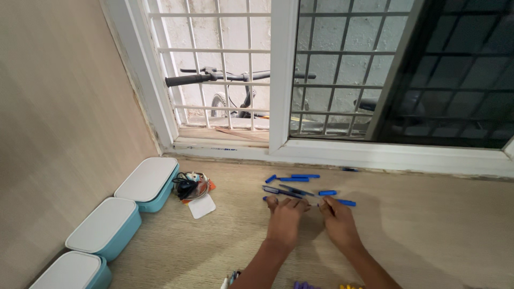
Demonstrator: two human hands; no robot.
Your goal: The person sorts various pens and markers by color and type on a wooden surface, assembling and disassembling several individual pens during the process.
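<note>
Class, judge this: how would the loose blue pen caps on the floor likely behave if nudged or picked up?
The blue pen caps look small and thin, so probably light. Rounded shape on the smooth floor suggests they may roll or skid. They seem rigid plastic, likely stiff. Both hands rest beside them.

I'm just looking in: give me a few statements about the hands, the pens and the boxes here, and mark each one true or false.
1. Both hands, left hand and right hand, rest on the floor beside the blue pens. True.
2. The pens are stacked inside a box. False: they lie scattered loose on the floor, with separate blue caps among them.
3. Three white-lidded boxes stand along the wall on the left. True.
4. The boxes are red. False: their sides are light blue.
5. A bicycle stands outside behind the window grille. True.
</note>
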